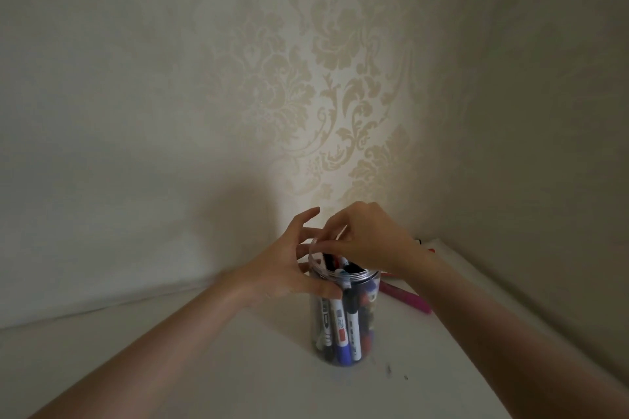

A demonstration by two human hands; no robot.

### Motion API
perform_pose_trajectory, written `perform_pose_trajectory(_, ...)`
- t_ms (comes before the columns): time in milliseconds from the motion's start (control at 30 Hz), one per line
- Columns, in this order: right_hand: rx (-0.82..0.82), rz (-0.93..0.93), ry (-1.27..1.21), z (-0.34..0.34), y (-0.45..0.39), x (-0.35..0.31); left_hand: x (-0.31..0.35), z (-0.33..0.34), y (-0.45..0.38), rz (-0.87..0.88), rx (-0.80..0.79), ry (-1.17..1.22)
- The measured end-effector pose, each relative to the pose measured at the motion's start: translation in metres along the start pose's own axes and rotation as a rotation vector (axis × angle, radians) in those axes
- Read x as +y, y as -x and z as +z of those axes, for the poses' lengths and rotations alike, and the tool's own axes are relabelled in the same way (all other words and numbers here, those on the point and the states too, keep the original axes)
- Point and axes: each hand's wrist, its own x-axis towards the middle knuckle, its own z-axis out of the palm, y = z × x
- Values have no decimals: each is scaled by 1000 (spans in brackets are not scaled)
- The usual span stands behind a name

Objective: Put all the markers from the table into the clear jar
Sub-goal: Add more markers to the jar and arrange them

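In the head view, your 2 bare forearms come in from the lower corners and meet over the clear round plastic jar (343,316), which stands upright on the white table (238,367) near the corner of the room.

Your left hand (292,269) is at the left side of the jar. Its thumb lies across the front of the jar just under the threaded rim, and the fingers are spread and curved around the far side of the rim, so this hand holds the jar by its neck.

Your right hand (371,241) hangs over the jar mouth with the wrist bent down. Its fingertips are gathered together at the back left of the rim, close to the fingers of the left hand. I cannot tell if they pinch something, because the hand is blurred and hides that place.

The jar is already full of upright markers (340,323) with white barrels and blue, red and black parts.

On the table just behind and right of the jar lies 1 pink marker (406,298). Further back near the wall, small red and black marker ends (425,246) show beside your right wrist.

The wall (340,78) has pale floral wallpaper.
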Motion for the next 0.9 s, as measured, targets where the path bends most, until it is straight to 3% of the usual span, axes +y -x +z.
perform_pose_trajectory(167, -35, 74, 311, 9, -12, 1, -2, 0, -1, 11, 9, 8)
perform_pose_trajectory(233, -10, 58, 284, -1, -11, 0, -4, 0, -1, 4, 3, 21)
perform_pose_trajectory(367, 388, 228, -4, -24, 11, 62, -9, -17, -2, 0, 67, 75)
perform_pose_trajectory(400, 333, 311, 63, -19, 20, 88, -10, -24, -3, 4, 105, 81)
perform_pose_trajectory(467, 46, 449, 223, 9, 45, 132, -13, -35, -4, 9, 156, 115)
perform_pose_trajectory(533, -93, 555, 214, 42, 66, 157, -17, -39, -4, -2, 115, 160)
perform_pose_trajectory(600, -46, 601, 215, 65, 74, 169, -18, -32, -5, -17, 50, 126)
perform_pose_trajectory(733, 63, 475, 314, 78, 62, 172, -15, -10, -11, -34, 60, -66)
perform_pose_trajectory(900, -24, 402, 344, 78, 46, 182, -14, -4, -18, -32, 93, -106)
